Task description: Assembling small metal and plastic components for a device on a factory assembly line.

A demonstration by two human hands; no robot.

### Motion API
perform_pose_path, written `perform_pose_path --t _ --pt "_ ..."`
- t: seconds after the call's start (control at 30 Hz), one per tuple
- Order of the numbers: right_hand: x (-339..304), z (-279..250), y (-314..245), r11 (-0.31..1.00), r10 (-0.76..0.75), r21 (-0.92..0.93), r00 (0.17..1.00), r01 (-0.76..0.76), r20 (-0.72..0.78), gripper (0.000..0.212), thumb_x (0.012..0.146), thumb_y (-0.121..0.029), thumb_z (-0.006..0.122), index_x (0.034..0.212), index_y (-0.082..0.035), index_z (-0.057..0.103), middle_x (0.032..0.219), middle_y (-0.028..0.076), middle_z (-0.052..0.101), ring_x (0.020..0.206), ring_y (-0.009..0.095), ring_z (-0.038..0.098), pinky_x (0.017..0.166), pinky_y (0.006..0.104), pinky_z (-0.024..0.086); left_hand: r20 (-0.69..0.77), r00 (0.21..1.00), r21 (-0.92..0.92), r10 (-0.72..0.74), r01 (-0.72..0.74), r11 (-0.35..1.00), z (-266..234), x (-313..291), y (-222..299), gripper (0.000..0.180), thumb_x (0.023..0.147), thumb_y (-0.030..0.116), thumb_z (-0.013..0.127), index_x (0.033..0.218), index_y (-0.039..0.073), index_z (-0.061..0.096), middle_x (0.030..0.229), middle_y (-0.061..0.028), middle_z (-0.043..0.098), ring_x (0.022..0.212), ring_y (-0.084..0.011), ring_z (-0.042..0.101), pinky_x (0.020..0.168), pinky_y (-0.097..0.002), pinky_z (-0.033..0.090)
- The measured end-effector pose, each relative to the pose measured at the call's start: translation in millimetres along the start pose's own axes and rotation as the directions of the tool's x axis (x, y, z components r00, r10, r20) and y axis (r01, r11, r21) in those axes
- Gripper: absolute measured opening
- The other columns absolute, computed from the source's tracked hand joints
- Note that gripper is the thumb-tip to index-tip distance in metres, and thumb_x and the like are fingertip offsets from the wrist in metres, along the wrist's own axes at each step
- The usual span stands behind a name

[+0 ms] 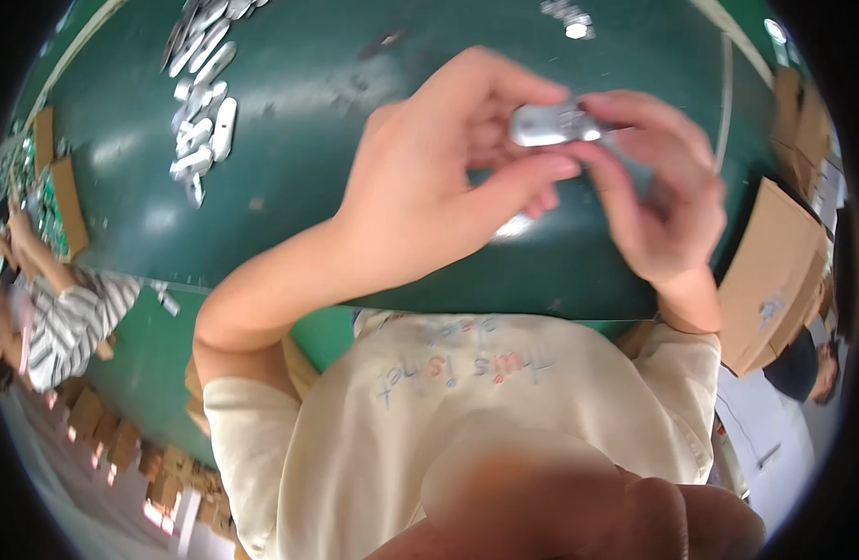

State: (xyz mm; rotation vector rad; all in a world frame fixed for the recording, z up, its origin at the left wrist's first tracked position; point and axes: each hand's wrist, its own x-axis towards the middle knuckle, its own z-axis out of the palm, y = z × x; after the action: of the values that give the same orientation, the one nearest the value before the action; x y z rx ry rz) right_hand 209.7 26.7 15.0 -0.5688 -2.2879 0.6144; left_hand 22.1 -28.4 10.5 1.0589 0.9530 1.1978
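Note:
Between both hands, above the green tabletop [299,168], is a small silver oblong metal piece [541,128] with rounded ends. My left hand [429,173] pinches its left part between thumb and fingers, the other fingers curled behind it. At the piece's right end, my right hand [658,182] closes thumb and forefinger on it; that hand is slightly blurred. A fine detail at this end is too small to make out. Below the left fingertips, a bright silver spot [515,225] shows on the table, partly hidden.
Several similar silver pieces [201,131] lie in a loose heap at the table's left. More small metal parts [571,19] lie at the far edge. A cardboard box [773,271] stands at the right. Another person in a striped top [84,322] works at the left.

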Motion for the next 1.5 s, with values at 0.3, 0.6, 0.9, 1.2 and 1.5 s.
perform_pose_path --t 0.3,0.6,0.9,1.2,1.5 --pt "89 -59 130 0.686 0.603 -0.317 0.756 -0.655 -0.255 0.046 0.084 -0.033 0.061 0.118 -0.004 0.049 0.105 0.019 0.056 0.092 0.027 0.055 0.081 0.0343 0.046 -0.055 0.986 -0.109 -0.161 0.154 0.982 -14 11 3 0.024 0.082 -0.005 0.06 0.104 -0.006 0.049 0.084 -0.0111 0.06 0.067 -0.0135 0.061 0.059 -0.0233 0.05" --pt "110 -71 221 0.643 0.665 -0.263 0.694 -0.719 -0.276 0.035 0.084 -0.023 0.05 0.109 0.0 0.046 0.086 0.019 0.058 0.075 0.025 0.061 0.064 0.0375 0.051 -0.046 0.992 -0.165 -0.113 0.104 0.981 -20 6 -4 0.029 0.081 -0.007 0.06 0.108 -0.006 0.05 0.089 -0.0149 0.062 0.072 -0.0184 0.063 0.062 -0.0261 0.053" --pt "22 -47 22 0.841 0.484 0.212 0.868 -0.497 0.115 0.038 0.082 -0.012 0.062 0.117 0.001 0.052 0.108 0.013 0.056 0.088 0.015 0.054 0.077 0.0253 0.044 0.03 0.99 -0.144 -0.134 0.137 0.98 -15 9 4 0.025 0.082 -0.004 0.059 0.105 -0.008 0.05 0.091 -0.0153 0.062 0.078 -0.0188 0.065 0.069 -0.026 0.054" --pt "9 -19 -2 0.989 0.025 -0.149 0.992 -0.006 0.122 0.034 0.069 -0.001 0.07 0.1 0.005 0.057 0.099 0.02 0.058 0.086 0.027 0.057 0.07 0.0332 0.049 0.042 0.985 -0.12 -0.167 0.171 0.978 -6 5 3 0.026 0.078 -0.006 0.058 0.102 -0.008 0.051 0.088 -0.0118 0.063 0.077 -0.0156 0.066 0.069 -0.0236 0.053" --pt "9 -19 -2 0.989 0.001 -0.149 0.989 0.021 0.145 0.034 0.068 0.0 0.071 0.099 0.005 0.057 0.097 0.02 0.058 0.086 0.029 0.057 0.07 0.0349 0.049 0.056 0.977 -0.126 -0.204 0.209 0.97 -6 4 6 0.028 0.077 -0.005 0.06 0.104 -0.008 0.05 0.089 -0.0125 0.065 0.079 -0.015 0.066 0.07 -0.0232 0.053"
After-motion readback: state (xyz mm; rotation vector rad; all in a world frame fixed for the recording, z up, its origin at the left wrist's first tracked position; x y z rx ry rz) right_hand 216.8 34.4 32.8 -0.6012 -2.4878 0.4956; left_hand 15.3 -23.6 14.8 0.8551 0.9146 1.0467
